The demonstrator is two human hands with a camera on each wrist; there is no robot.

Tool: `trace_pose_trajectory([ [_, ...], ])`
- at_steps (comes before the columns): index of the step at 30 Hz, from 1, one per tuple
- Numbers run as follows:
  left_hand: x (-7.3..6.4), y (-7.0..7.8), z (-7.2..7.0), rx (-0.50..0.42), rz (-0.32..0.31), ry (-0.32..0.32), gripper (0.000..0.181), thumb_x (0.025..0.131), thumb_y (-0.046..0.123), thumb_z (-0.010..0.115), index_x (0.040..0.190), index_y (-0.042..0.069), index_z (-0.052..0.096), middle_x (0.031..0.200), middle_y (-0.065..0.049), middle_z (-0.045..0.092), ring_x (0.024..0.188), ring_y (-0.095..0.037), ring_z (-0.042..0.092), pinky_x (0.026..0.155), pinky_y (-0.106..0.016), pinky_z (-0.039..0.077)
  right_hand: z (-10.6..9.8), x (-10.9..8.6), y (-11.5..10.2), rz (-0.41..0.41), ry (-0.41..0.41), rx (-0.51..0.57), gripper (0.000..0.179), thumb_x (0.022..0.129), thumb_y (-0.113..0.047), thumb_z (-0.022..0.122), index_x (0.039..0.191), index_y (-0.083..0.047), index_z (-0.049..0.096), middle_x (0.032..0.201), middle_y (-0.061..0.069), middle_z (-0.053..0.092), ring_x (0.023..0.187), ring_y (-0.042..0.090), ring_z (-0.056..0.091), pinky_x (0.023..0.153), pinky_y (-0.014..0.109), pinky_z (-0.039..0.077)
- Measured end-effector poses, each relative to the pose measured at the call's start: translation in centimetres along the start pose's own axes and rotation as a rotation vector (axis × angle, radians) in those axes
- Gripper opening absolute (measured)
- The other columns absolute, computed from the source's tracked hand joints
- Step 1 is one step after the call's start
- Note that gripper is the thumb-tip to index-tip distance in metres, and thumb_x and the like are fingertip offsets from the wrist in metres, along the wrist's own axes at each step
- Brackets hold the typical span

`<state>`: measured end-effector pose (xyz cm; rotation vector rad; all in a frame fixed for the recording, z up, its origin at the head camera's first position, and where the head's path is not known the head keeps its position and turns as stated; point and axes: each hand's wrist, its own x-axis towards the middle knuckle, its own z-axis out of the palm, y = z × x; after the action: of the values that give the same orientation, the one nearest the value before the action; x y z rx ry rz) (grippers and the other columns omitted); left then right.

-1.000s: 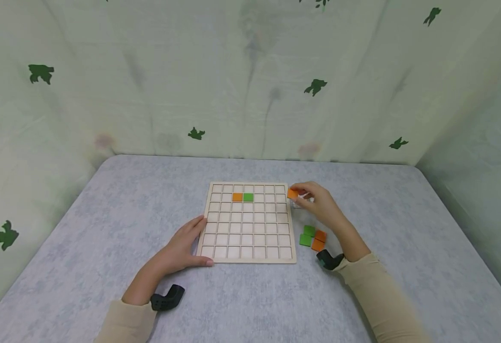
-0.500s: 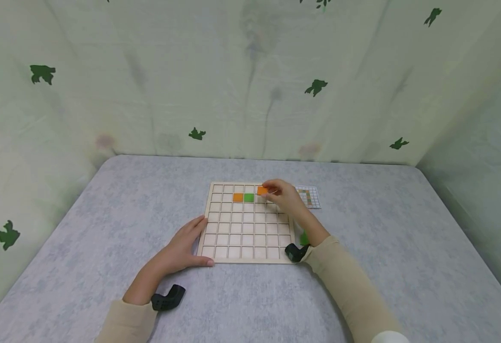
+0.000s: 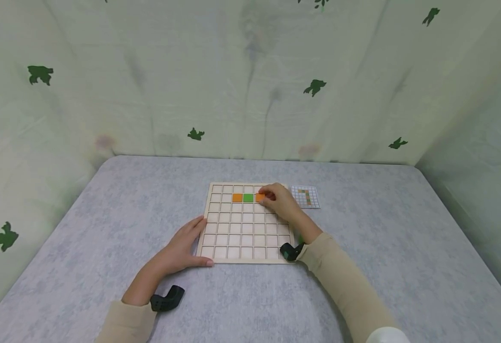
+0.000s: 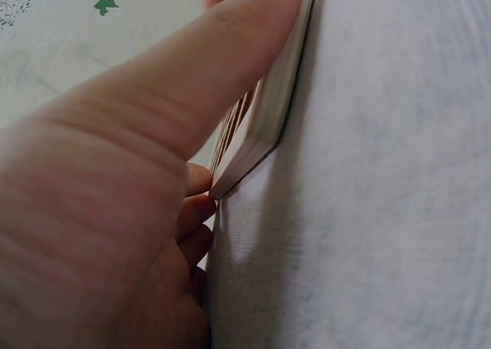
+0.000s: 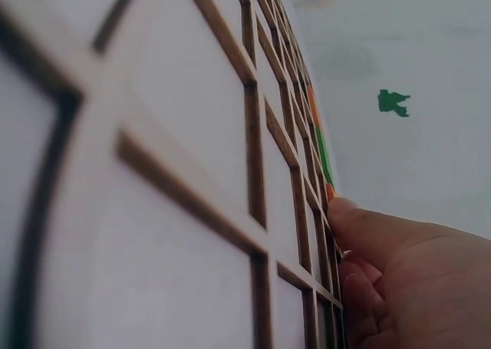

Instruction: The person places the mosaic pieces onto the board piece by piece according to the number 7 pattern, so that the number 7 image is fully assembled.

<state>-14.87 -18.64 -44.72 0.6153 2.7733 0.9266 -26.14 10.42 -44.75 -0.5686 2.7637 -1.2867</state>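
A pale wooden grid board lies on the table. In its second row from the far side, an orange square tile and a green square tile sit side by side. My right hand pinches another orange tile between thumb and fingers, at the cell just right of the green one; its right part is hidden behind the fingertips. My left hand rests at the board's near left corner, fingers along the left edge and thumb on the front edge, as the left wrist view also shows.
A small printed grid card with a coloured pattern lies right of the board. A bit of green tile shows beside my right wrist; the forearm covers that area. The grey table meets a draped backdrop.
My right hand has carried the orange tile leftward from beside the board, over the grid, and down to the cell beside the green tile, uncovering the card. The left hand has stayed put.
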Motion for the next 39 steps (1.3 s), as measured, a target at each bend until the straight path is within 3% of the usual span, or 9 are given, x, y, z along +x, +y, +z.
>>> trace_pose_trajectory([
  [6,-0.1,0.0,-0.1,-0.007,0.002,-0.002,0.111,0.062,0.056,0.073,0.142,0.0,0.02,0.146,-0.018,0.014,0.131,-0.038,0.012,0.099,-0.056,0.018,-0.2,0.0,-0.6,0.009,-0.051,-0.001,0.027,0.085,-0.014,0.063,0.112,-0.01,0.064,0.099,0.005,0.049,0.086,0.018,0.048,0.075,0.031,0.043],
  [11,0.0,0.0,-0.1,-0.026,-0.009,-0.012,0.112,0.061,0.055,0.074,0.143,0.002,0.019,0.147,-0.016,0.013,0.132,-0.036,0.011,0.1,-0.055,0.018,-1.2,-0.5,-1.2,0.045,-0.102,0.04,0.038,0.085,-0.017,0.063,0.122,-0.009,0.057,0.11,0.006,0.05,0.097,0.019,0.048,0.084,0.033,0.042],
  [16,0.0,0.0,0.1,-0.032,-0.008,-0.017,0.112,0.061,0.056,0.074,0.143,0.002,0.019,0.147,-0.016,0.013,0.132,-0.036,0.011,0.1,-0.055,0.018,-3.0,-1.7,-2.0,0.025,-0.081,0.079,0.043,0.086,-0.019,0.062,0.127,-0.008,0.051,0.121,0.008,0.05,0.109,0.022,0.046,0.091,0.034,0.039],
  [20,0.0,-0.1,0.1,-0.026,-0.013,-0.014,0.112,0.061,0.057,0.073,0.143,0.002,0.019,0.147,-0.016,0.013,0.131,-0.036,0.012,0.1,-0.055,0.018,-4.7,-3.4,-2.2,0.023,-0.036,0.072,0.044,0.085,-0.02,0.064,0.126,-0.011,0.051,0.122,0.003,0.05,0.111,0.021,0.047,0.092,0.035,0.038],
  [25,0.0,-0.2,0.0,-0.016,-0.016,-0.007,0.112,0.061,0.057,0.073,0.143,0.002,0.019,0.146,-0.016,0.014,0.131,-0.037,0.012,0.099,-0.055,0.019,-6.2,-6.2,-1.0,0.02,-0.01,0.049,0.044,0.084,-0.018,0.065,0.125,-0.01,0.052,0.121,0.004,0.051,0.11,0.024,0.047,0.091,0.039,0.039],
  [32,0.1,-0.3,0.1,-0.019,-0.012,-0.005,0.112,0.06,0.056,0.074,0.142,0.001,0.02,0.146,-0.017,0.014,0.131,-0.038,0.012,0.099,-0.056,0.018,-7.6,-9.9,1.4,0.005,-0.025,-0.018,0.046,0.081,-0.018,0.067,0.123,-0.003,0.053,0.117,0.011,0.053,0.104,0.029,0.051,0.088,0.043,0.041],
  [39,0.1,-0.3,0.0,-0.023,-0.015,-0.01,0.114,0.059,0.058,0.073,0.143,0.002,0.019,0.147,-0.016,0.014,0.131,-0.037,0.012,0.1,-0.055,0.018,-7.9,-12.1,2.8,0.012,-0.08,-0.058,0.038,0.081,-0.013,0.068,0.116,-0.001,0.057,0.111,0.011,0.056,0.097,0.025,0.053,0.084,0.041,0.043],
])
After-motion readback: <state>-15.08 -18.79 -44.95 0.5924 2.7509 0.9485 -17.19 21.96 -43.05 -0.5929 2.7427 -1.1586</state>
